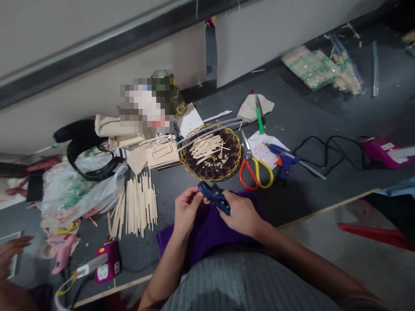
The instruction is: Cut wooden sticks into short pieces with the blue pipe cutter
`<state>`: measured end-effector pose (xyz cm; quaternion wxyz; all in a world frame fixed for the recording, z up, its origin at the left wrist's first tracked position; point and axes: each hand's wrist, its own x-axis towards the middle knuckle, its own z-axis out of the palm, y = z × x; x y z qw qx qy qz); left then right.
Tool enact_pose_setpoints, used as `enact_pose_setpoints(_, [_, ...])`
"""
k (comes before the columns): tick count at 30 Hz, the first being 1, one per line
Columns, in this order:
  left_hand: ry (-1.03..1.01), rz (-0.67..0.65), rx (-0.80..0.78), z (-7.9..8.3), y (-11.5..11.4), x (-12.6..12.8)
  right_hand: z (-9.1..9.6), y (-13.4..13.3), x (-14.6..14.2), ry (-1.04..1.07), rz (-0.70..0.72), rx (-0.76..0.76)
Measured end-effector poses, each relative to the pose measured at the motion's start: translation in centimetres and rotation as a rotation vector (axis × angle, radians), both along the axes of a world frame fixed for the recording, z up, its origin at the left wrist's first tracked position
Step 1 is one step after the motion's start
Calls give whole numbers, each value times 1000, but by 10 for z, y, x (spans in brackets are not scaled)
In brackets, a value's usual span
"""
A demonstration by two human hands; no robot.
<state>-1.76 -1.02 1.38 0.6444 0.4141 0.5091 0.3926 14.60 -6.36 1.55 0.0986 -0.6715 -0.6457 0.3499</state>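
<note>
So a pink glue gun point(63, 250) sat way left of the woven basket point(232, 151), with loose wooden sticks point(141, 207) closer in. The left hand point(186, 209) was nearside of the basket, fingertips pinched, couldn't tell on what, right by a dark blue hand tool point(212, 194), also nearside. Right hand point(244, 216) had that gripped. Red-and-yellow scissors point(252, 160) lay just right of the basket, blue glue gun point(284, 163) farther right.

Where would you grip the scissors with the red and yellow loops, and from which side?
Probably by both loops, from the person's side: the scissors lie with the loops toward the person and the blades pointing away.
</note>
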Motion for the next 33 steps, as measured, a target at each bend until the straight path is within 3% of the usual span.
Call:
enact_pose_setpoints(9, [70, -136, 140, 15, -22, -11, 6, -19, 0, 15, 17, 116])
enact_pose_setpoints(16, [87, -170, 202, 19, -30, -14, 5, -22, -1, 21, 14, 170])
enact_pose_setpoints(27, [162, -228, 270, 30, -29, -10, 1, -28, -2, 52, 10, 224])
enact_pose_setpoints(33, [119, -243, 195, 29, -25, -13, -1, -29, -2, 48, 7, 236])
